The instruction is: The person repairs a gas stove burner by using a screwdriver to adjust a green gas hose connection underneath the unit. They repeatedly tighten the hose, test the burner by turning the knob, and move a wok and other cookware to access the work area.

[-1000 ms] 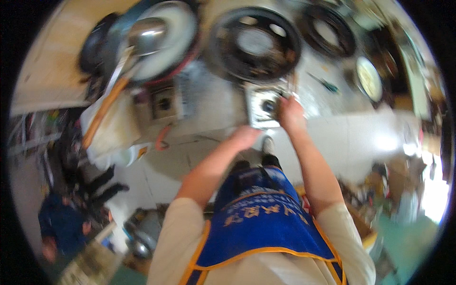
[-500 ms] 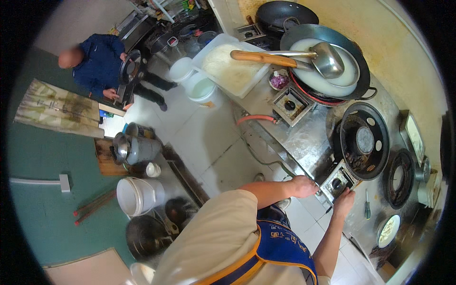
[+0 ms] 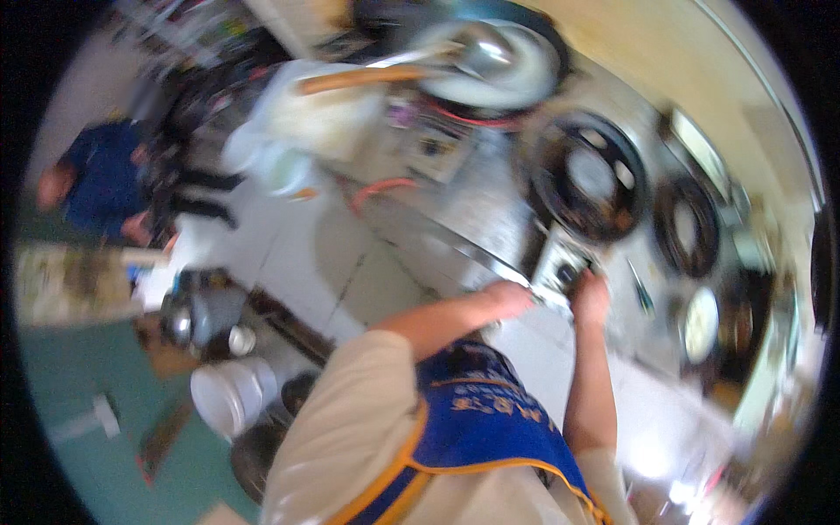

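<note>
A single-burner gas stove with a dark round burner top [image 3: 588, 175] stands at the metal counter's front edge. Its pale control box [image 3: 558, 262] with a black knob faces me. My right hand [image 3: 590, 297] is closed on the right corner of that box, beside the knob. My left hand [image 3: 507, 300] is at the left lower corner, fingers curled in; blur hides what they hold. Right of the stove, a screwdriver [image 3: 641, 289] lies on the counter. A second dark burner ring [image 3: 688, 226] sits farther right.
At the counter's far end a wok [image 3: 558, 52] holds whitish liquid, with a ladle [image 3: 484, 51] across it. A white tub [image 3: 289, 109] and a red hose [image 3: 376, 188] are nearby. A bowl of pale food [image 3: 700, 325] stands right. White buckets [image 3: 229, 394] are left; a co-worker [image 3: 105, 179] stands far left.
My view has swung, so the whole scene sits further left and is smeared by motion. Both hands stay at the stove's control box. The co-worker appears nearer the left rim.
</note>
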The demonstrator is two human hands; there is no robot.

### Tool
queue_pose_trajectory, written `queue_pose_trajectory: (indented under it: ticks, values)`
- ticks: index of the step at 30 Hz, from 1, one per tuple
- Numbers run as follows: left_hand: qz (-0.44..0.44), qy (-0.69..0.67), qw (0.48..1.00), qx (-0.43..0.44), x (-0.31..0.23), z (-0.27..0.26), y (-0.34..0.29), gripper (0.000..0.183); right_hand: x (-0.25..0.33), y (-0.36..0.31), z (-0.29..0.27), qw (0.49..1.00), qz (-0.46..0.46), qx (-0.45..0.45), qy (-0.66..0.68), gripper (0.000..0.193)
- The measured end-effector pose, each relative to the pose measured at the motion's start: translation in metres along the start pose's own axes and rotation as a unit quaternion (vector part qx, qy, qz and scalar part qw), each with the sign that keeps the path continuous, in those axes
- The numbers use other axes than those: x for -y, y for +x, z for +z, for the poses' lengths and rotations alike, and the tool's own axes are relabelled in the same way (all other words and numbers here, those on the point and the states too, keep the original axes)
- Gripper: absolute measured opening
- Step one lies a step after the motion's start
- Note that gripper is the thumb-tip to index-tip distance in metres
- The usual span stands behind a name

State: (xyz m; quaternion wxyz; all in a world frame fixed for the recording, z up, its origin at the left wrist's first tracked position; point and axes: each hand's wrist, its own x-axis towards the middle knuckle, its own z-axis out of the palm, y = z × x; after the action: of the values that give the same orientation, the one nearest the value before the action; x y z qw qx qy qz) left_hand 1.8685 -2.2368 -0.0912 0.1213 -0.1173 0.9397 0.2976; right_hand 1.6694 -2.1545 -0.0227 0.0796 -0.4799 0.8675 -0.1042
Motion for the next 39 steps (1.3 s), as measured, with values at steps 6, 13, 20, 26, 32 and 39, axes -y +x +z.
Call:
queue_pose_trajectory:
  ticks: [6, 13, 20, 26, 32, 39]
  values:
    - [-0.103, 0.011, 0.994, -0.019, -0.012, -0.009, -0.009, 0.044, 0.018, -0.002, -0.019, 0.973, 0.154, -0.01, 0.174, 0.023]
    - [-0.188, -0.388, 0.884, 0.179, 0.035, 0.003, 0.019, 0.039, 0.017, -0.005, -0.022, 0.971, 0.163, 0.011, 0.176, 0.032]
    - [-0.099, -0.027, 0.995, 0.016, -0.009, -0.009, -0.002, 0.04, 0.015, -0.01, -0.022, 0.965, 0.184, 0.031, 0.184, 0.034]
    - [-0.051, 0.077, 0.994, -0.054, -0.001, 0.005, -0.006, 0.036, 0.025, -0.008, -0.036, 0.97, 0.168, 0.04, 0.17, 0.034]
    - [-0.283, -0.539, 0.747, 0.268, 0.028, -0.028, 0.011, 0.037, 0.019, -0.005, -0.028, 0.97, 0.176, 0.049, 0.159, 0.036]
    - [-0.109, 0.01, 0.994, 0.011, -0.021, -0.024, -0.011, 0.044, 0.015, -0.007, -0.028, 0.969, 0.179, 0.053, 0.161, 0.035]
